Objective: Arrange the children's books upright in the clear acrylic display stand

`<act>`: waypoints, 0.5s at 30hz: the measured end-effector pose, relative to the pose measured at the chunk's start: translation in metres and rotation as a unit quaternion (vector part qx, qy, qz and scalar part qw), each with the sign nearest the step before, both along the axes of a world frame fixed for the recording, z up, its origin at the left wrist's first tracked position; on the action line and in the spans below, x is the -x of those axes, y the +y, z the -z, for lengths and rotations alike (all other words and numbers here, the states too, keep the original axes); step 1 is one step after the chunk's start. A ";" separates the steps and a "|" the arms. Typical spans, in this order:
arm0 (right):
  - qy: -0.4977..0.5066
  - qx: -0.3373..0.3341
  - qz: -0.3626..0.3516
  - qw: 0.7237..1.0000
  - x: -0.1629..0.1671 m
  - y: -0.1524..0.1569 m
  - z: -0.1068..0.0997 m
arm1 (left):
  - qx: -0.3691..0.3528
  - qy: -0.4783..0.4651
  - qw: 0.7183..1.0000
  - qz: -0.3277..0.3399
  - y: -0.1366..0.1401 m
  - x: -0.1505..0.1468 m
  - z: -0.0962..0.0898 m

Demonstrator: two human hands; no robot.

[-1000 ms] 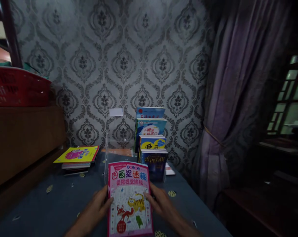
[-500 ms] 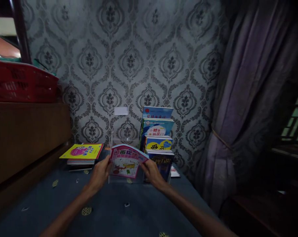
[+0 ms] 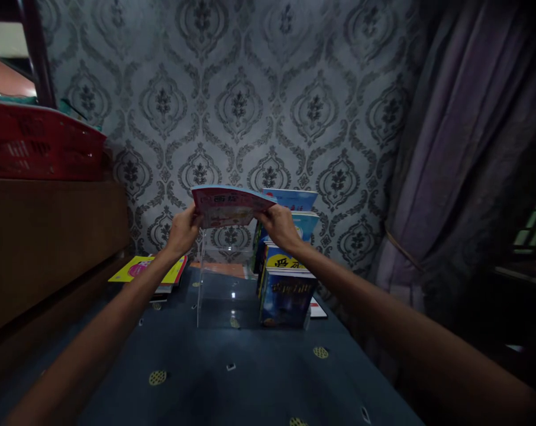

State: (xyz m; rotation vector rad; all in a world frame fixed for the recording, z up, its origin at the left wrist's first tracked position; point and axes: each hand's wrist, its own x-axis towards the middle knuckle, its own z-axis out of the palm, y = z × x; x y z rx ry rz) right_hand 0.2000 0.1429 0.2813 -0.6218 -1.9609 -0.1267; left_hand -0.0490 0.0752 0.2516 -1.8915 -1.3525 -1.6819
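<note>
A thin pink picture book (image 3: 232, 208) is held up by its two sides, bowed and tilted, above a clear acrylic stepped book rack (image 3: 223, 299). My left hand (image 3: 183, 232) is closed on the book's left edge. On its right edge, my right hand (image 3: 280, 227) grips it, in front of the upper books in the rack. The rack's right half holds upright books in tiers: a dark blue book (image 3: 288, 299) lowest, a yellow-and-blue book (image 3: 282, 258) behind it, and light blue books (image 3: 307, 223) higher up. Part of these is hidden by my right hand.
To the left lies a stack of books with a yellow one (image 3: 132, 269) on top. A red plastic basket (image 3: 41, 142) stands on a brown wooden cabinet (image 3: 50, 236). A purple curtain (image 3: 445, 148) hangs at the right. The dark patterned cloth (image 3: 197, 384) covers the table.
Both hands have raised the pink book and moved it farther back, from low in front of the rack to above its upper tier. Its cover now tips to a flatter angle.
</note>
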 end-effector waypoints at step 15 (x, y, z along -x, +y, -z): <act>-0.107 0.053 0.109 0.987 0.002 0.022 -0.014 | 0.017 -0.008 0.994 0.105 0.056 0.016 0.005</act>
